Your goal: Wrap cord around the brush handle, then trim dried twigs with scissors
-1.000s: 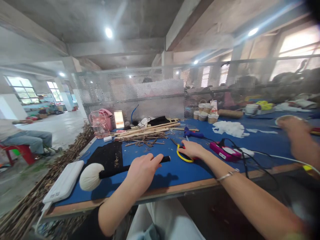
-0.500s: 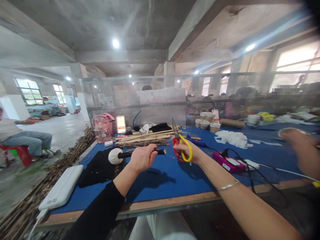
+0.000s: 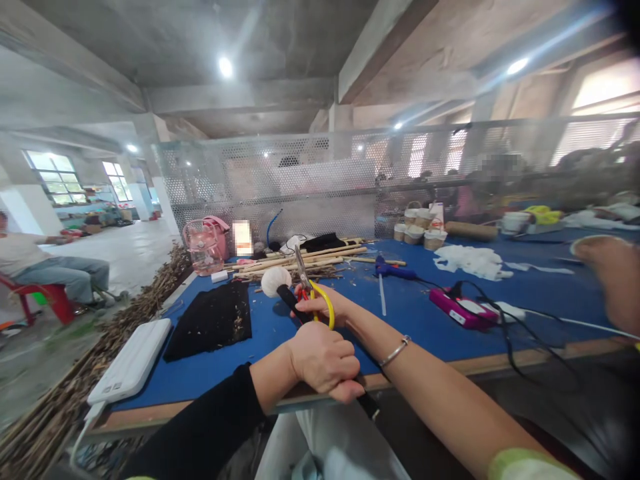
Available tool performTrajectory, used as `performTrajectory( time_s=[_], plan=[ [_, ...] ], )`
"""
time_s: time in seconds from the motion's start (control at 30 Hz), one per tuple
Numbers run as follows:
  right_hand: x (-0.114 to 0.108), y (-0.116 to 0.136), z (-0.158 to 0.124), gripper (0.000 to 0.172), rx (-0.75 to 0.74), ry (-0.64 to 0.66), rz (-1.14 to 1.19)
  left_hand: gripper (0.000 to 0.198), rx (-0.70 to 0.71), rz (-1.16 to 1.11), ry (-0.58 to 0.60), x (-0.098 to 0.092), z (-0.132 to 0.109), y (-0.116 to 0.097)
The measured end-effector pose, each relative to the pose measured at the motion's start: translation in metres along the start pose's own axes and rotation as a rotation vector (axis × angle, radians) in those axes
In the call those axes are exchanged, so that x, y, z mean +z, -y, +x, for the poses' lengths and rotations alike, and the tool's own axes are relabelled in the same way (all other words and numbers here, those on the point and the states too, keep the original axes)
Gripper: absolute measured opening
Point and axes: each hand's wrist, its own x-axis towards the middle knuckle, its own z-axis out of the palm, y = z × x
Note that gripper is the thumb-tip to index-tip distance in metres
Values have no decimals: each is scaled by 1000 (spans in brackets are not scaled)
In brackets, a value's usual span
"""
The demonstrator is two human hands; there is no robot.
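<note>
Scissors (image 3: pixel 303 269) with red and yellow handles are gripped in the right hand (image 3: pixel 341 308), blades pointing up beside a white ball (image 3: pixel 275 283). The left hand (image 3: pixel 325 359), close by, is clamped around the black stick (image 3: pixel 288 299) bearing that ball, near the front edge of the blue tabletop (image 3: pixel 197 375). Black cloth (image 3: pixel 210 323) lies to the left, a blue glue gun (image 3: pixel 397 271) to the right.

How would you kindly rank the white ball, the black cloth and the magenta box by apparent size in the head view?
From largest to smallest:
1. black cloth
2. magenta box
3. white ball
</note>
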Motion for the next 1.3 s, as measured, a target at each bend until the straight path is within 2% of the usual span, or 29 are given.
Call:
performTrajectory(
  time_s=[0.07,0.1,0.17,0.23,0.27,0.3,0.33,0.37,0.4,0.47,0.6,0.67,0.77,0.83,0.93,0.97,1.03,1.1,1.3],
  plan=[
    [-4,1,2,51,-11,-61,4,34,-63,6,-17,-6,4,0],
    [-6,3,2,49,-30,-100,9,30,-149,4,-59,-10,5,1],
    [-14,7,2,46,-73,-152,34,26,-509,-26,-279,-18,5,5],
    [-23,12,1,46,-109,-159,66,26,-1023,-163,-501,-22,1,14],
    [-28,15,-1,47,-122,-157,66,29,-1249,-333,-501,-23,-2,19],
    [-32,17,-2,48,-137,-173,52,33,-1421,-576,-412,-22,-5,25],
    [-36,18,-4,49,-154,-197,31,37,-1545,-832,-307,-21,-8,31],
    [-38,19,-5,50,-173,-227,10,41,-1602,-1059,-219,-19,-10,36],
    [-40,20,-6,50,-188,-255,-11,41,-1633,-1212,-161,-16,-12,40],
    [-40,19,-6,50,-215,-293,-48,41,-1654,-1357,-136,-9,-14,42],
    [-33,18,-2,46,-272,-334,-113,36,-1641,-1354,-224,-1,-9,35],
    [-31,21,-2,44,-303,-389,-109,35,-1627,-1356,-323,-5,-9,35],
    [-29,29,-15,36,-352,-559,-170,30,-1610,-1327,-632,-22,-17,43],
    [-27,34,-37,31,-358,-636,-351,25,-1585,-1260,-851,-36,-25,51],
    [-22,36,-80,28,-355,-683,-858,22,-1553,-1168,-1036,-53,-36,59],
    [-20,36,-94,31,-365,-671,-1039,22,-1545,-1146,-1078,-56,-38,60],
    [-17,35,-117,41,-392,-591,-1334,23,-1524,-1118,-1135,-60,-40,59],
    [-17,33,-134,46,-412,-570,-1530,24,-1500,-1114,-1157,-61,-39,57],
    [-24,32,-157,39,-438,-713,-1692,24,-1495,-1137,-1154,-61,-37,52]
  ],
)
